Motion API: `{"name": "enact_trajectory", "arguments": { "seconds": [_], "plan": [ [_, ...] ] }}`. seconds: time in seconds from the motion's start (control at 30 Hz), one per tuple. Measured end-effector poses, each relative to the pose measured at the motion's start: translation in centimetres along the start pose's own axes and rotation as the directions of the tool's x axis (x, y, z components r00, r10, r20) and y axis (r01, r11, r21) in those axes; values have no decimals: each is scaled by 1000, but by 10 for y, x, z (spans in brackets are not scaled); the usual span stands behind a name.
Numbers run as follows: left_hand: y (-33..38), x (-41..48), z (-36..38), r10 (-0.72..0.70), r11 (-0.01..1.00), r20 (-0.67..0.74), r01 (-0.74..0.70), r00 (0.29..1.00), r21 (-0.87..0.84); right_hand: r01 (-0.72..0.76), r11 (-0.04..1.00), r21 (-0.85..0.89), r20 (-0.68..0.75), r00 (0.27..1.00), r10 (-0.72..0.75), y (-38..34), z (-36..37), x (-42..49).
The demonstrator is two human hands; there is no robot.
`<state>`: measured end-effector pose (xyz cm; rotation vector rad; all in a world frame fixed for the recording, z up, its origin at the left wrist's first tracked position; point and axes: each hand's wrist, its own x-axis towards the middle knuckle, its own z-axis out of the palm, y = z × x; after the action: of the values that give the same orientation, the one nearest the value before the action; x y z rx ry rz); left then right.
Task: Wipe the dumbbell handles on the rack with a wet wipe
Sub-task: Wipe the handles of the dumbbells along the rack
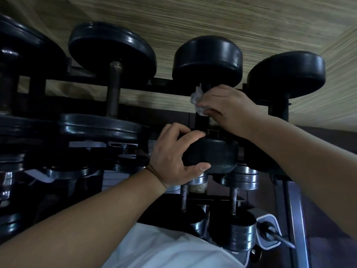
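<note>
A black rubber dumbbell lies on the top tier of the dark rack, in the middle of the view. My right hand grips a crumpled white wet wipe wrapped round the dumbbell's handle, near the far head. Most of the handle is hidden under the hand and wipe. My left hand grips the dumbbell's near head, fingers curled over its top and thumb under it.
A larger plate dumbbell with a bare metal handle lies to the left, another black dumbbell to the right. Chrome dumbbells fill the lower tiers. A wood-grain wall stands right behind the rack.
</note>
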<state>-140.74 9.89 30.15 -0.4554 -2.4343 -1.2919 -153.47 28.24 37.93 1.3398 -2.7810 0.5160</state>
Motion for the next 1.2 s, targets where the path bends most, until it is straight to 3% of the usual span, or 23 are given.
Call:
{"name": "enact_trajectory", "arguments": {
  "seconds": [0.07, 0.2, 0.3, 0.37, 0.43, 0.5, 0.7, 0.93, 1.07, 1.2],
  "plan": [
    [0, 1, 0, -2, 1000, -11, 2, 1000, -2, 18, 1000, -6, 20, 1000, -18, 3, -3, 2],
    [1, 1, 1, 9, 1000, -43, -10, 999, -12, -101, 993, -68, 14, 995, 102, 6, -12, 16],
    [1, 0, 3, 8, 1000, -44, -9, 999, -28, -6, 998, -69, -24, 1000, 4, -7, -10, 19],
    [0, -1, 4, 8, 999, -41, -9, 999, -33, 112, 992, -55, 91, 990, -106, -13, -6, 12],
    [-1, -1, 4, 15, 999, -45, -16, 999, -40, 158, 987, -2, 266, 952, -152, -14, -4, 6],
    [-1, -1, 4, 18, 999, -47, -20, 999, -40, 174, 985, 17, 334, 927, -170, -10, -8, 9],
    [0, -1, 2, -2, 1000, -45, 0, 999, -30, -25, 998, -49, 211, 977, 35, 2, -16, 29],
    [0, -2, 1, -7, 1000, -56, 6, 998, -16, 16, 999, 50, 373, 927, -34, -18, -16, 18],
    [-1, -2, 2, -1, 999, -49, -1, 999, -36, -186, 982, -38, 209, 959, 190, -1, -13, 31],
    [-1, -1, 3, 16, 999, -58, -18, 998, -34, -358, 934, 7, 92, 930, 356, -11, -6, 26]
  ]
}}
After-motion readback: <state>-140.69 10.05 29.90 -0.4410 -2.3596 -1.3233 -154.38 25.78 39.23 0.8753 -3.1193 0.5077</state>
